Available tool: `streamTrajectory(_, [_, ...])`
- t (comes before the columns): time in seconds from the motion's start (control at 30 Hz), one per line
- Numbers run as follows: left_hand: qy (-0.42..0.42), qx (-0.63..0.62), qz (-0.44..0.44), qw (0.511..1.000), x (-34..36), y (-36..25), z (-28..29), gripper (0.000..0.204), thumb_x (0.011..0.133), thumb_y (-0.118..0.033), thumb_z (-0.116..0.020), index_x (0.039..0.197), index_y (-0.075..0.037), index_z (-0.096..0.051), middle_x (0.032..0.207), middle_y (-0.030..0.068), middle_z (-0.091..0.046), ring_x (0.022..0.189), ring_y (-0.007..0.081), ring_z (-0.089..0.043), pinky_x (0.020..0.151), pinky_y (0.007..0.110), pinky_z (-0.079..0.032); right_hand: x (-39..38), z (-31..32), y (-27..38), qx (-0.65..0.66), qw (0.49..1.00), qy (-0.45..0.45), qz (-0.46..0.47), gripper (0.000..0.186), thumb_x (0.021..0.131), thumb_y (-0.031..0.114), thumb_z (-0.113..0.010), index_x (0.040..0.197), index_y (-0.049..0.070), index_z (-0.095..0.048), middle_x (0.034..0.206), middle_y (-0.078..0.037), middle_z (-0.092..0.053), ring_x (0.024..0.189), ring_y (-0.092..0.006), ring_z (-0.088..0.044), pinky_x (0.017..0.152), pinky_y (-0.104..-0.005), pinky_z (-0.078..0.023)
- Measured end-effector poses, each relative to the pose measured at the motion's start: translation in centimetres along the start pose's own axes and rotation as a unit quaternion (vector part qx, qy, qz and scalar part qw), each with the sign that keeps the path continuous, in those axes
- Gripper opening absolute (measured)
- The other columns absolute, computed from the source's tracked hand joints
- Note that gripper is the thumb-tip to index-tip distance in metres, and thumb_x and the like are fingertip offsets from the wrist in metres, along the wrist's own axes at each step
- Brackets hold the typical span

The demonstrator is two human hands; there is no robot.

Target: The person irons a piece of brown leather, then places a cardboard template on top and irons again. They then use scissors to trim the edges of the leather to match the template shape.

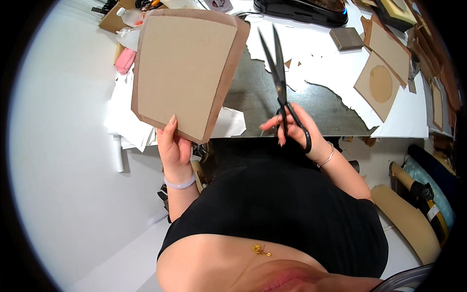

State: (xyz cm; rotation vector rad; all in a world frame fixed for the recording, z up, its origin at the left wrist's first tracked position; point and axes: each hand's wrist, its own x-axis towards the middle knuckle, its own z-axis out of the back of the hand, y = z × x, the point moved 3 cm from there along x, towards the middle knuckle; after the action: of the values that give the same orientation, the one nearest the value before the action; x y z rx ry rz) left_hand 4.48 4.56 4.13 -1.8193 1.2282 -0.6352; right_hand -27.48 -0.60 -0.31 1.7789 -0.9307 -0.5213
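Observation:
My left hand (174, 148) grips the lower edge of a beige board panel (185, 73), thumb on its face. The panel is held up at the left, above the table's front edge. Brown, leather-like material (228, 68) shows as a border around the board. In my right hand (304, 126) is a pair of scissors (280, 90) with black handles, its long dark blades pointing away from me and slightly apart. Panel and scissors do not touch. Whatever lies directly behind the panel is hidden.
Torn white paper (311, 48) covers part of the dark tabletop (321, 109), with small brown scraps on it. Flat beige pieces (365, 90) and a grey-brown block (346, 39) lie at the right. A black appliance (301, 13) stands at the back; a pink item (125, 61) sits far left.

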Motion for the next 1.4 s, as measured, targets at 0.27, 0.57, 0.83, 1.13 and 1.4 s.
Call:
streamTrajectory(0.27, [0.014, 0.020, 0.013, 1.000, -0.6, 0.6, -0.2, 0.047, 0.099, -0.003, -0.062, 0.144, 0.001, -0.049, 0.139, 0.0131, -0.060, 0.130, 0.0246, -0.059, 0.111, 0.042, -0.048, -0.5, -0.4, 0.3, 0.002, 1.000, -0.009, 0.004, 0.040, 0.101, 0.035, -0.070, 0.113, 0.005, -0.047, 0.113, -0.015, -0.072, 0.072, -0.0086, -0.058, 0.070, -0.0242, -0.052])
streamTrajectory(0.57, [0.003, 0.043, 0.015, 0.999, -1.3, 0.6, -0.1, 0.045, 0.098, -0.003, -0.063, 0.142, 0.001, -0.052, 0.136, 0.0140, -0.063, 0.126, 0.0247, -0.062, 0.110, 0.041, -0.049, -0.4, -0.5, 0.6, -0.020, 0.999, -0.038, -0.010, 0.038, 0.101, 0.033, -0.071, 0.112, 0.005, -0.049, 0.108, -0.012, -0.073, 0.070, -0.0071, -0.057, 0.066, -0.0225, -0.050])
streamTrajectory(0.83, [0.015, 0.057, 0.012, 0.998, -1.5, 0.6, -0.2, 0.045, 0.098, -0.003, -0.063, 0.141, 0.001, -0.052, 0.136, 0.0141, -0.063, 0.126, 0.0245, -0.062, 0.109, 0.041, -0.049, -0.5, -0.4, 0.6, -0.014, 0.999, -0.050, -0.016, 0.038, 0.100, 0.034, -0.072, 0.111, 0.005, -0.049, 0.106, -0.012, -0.073, 0.070, -0.0068, -0.058, 0.063, -0.0219, -0.051])
streamTrajectory(1.13, [0.020, 0.055, 0.014, 0.998, -1.7, 0.7, 0.0, 0.044, 0.099, -0.003, -0.063, 0.141, 0.001, -0.052, 0.136, 0.0143, -0.063, 0.126, 0.0245, -0.062, 0.109, 0.040, -0.049, -0.6, -0.4, 0.8, -0.017, 0.998, -0.062, -0.012, 0.038, 0.100, 0.033, -0.073, 0.109, 0.005, -0.050, 0.102, -0.011, -0.074, 0.068, -0.0065, -0.059, 0.059, -0.0218, -0.051])
streamTrajectory(1.4, [0.015, 0.057, 0.007, 0.998, -1.7, 0.6, -0.2, 0.043, 0.099, -0.003, -0.063, 0.141, 0.001, -0.053, 0.136, 0.0143, -0.063, 0.126, 0.0246, -0.062, 0.109, 0.041, -0.049, -0.6, -0.4, 0.8, 0.000, 0.998, -0.065, -0.009, 0.034, 0.100, 0.028, -0.073, 0.108, 0.005, -0.049, 0.100, -0.011, -0.073, 0.067, -0.0065, -0.058, 0.058, -0.0211, -0.049])
